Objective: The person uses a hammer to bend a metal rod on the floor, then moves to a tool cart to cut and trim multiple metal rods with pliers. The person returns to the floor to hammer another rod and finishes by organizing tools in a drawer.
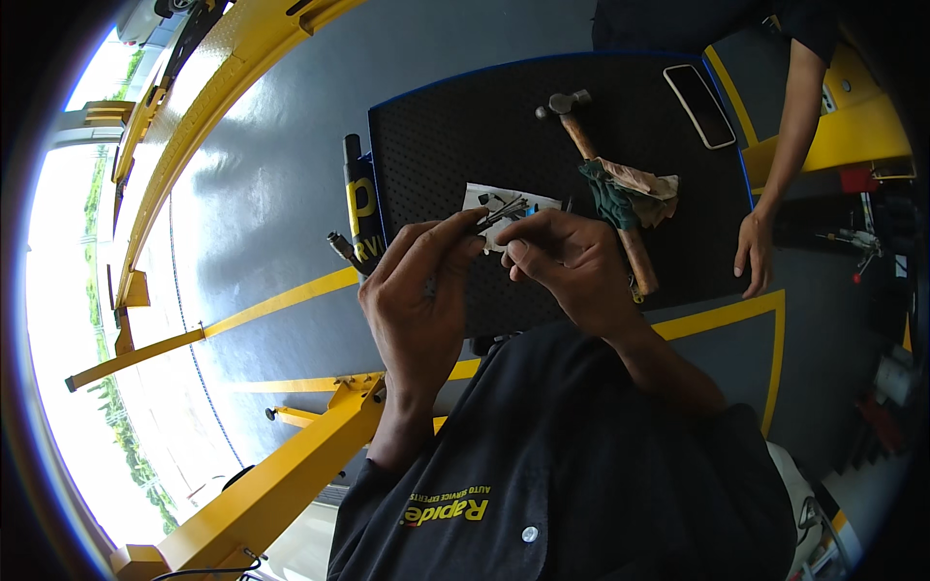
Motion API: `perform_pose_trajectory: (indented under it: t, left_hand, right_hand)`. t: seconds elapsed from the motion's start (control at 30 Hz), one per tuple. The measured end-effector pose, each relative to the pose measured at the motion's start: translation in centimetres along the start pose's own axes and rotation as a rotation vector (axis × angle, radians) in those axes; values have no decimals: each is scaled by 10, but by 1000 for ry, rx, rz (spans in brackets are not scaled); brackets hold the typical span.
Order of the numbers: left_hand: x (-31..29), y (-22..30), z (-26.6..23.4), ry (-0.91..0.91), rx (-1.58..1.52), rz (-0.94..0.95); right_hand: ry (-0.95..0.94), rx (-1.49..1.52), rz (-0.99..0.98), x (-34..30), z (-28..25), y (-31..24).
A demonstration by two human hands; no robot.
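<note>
Both hands meet over a black dimpled mat [426,145]. My left hand [412,276] is closed in a pinch, thumb against fingers, on a small dark piece whose kind is too small to tell. Close beside it, my right hand [576,266] has its fingers curled and pinched together; whatever sits between those fingertips is hidden. Just beyond the fingertips lies a white sheet [477,197] with several thin metal pins or small parts [508,208] on it. A speck of blue shows among them, partly covered by my right hand.
Right of my hands lies a ball-peen hammer [578,136], with green [610,198] and beige [651,184] cloths across its handle. A phone [699,107] rests far right. Another person's hand [754,252] hangs at the right edge. A metal hose fitting [339,245] and yellow lift arm [281,474] are left.
</note>
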State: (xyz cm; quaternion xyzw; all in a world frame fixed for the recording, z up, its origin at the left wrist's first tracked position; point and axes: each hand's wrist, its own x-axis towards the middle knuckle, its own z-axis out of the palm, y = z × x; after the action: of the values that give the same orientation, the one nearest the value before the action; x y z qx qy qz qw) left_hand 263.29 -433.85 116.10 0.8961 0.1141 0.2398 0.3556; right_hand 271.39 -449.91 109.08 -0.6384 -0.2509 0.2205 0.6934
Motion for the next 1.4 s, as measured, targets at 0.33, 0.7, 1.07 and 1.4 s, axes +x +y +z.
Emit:
perform_pose_trajectory:
  t: [0.33, 0.7, 1.07, 1.4]
  left_hand:
    - [3, 12, -5, -54, -118, -141]
    - [2, 12, -4, -34, -210, -160]
    - [1, 13, -4, -28, -247, -141]
    - [0, 7, 1, -15, -115, -117]
  right_hand:
    - [20, 5, 17, -1, -9, 0]
    - [94, 98, 78, -3, -12, -2]
    - [133, 126, 114, 0, -17, -7]
    - [283, -66, 39, 8, -38, 2]
